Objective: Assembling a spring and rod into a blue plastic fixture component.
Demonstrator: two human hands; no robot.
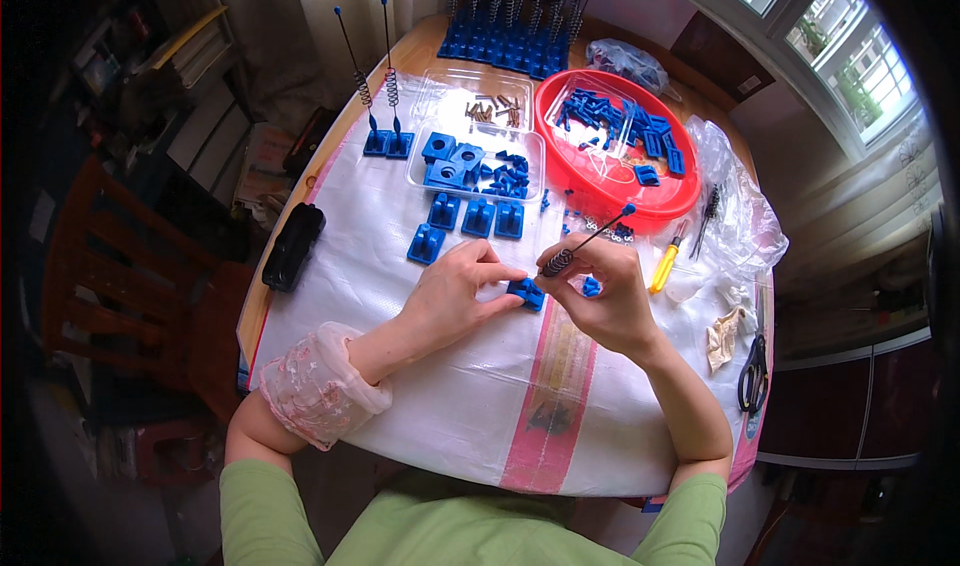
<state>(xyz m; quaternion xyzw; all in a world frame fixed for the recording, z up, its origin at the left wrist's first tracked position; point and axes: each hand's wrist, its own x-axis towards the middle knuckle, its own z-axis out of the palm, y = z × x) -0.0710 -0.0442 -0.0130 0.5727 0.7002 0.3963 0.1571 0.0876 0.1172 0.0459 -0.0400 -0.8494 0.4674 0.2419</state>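
Observation:
My left hand (450, 294) pinches a small blue plastic base (528, 296) between thumb and fingers on the table's middle. Just right of it, my right hand (618, 291) grips a thin rod with a dark coil spring (558, 262); its blue-tipped end (628, 210) points up and right. The rod's lower end is close to the blue base, but whether they touch is hidden by my fingers. Beyond my left hand several blue bases with upright lugs (479, 218) stand apart from each other. Small blue pieces (591, 286) lie partly behind my right hand.
A clear box (416, 178) holds blue parts; another (428, 88) holds brass-coloured pieces. A red basin (545, 116) contains more blue parts. Finished-looking spring rods on bases (388, 142) stand far left, many more (500, 51) behind. Yellow screwdriver (663, 266), scissors (753, 376) and black case (294, 248) lie around.

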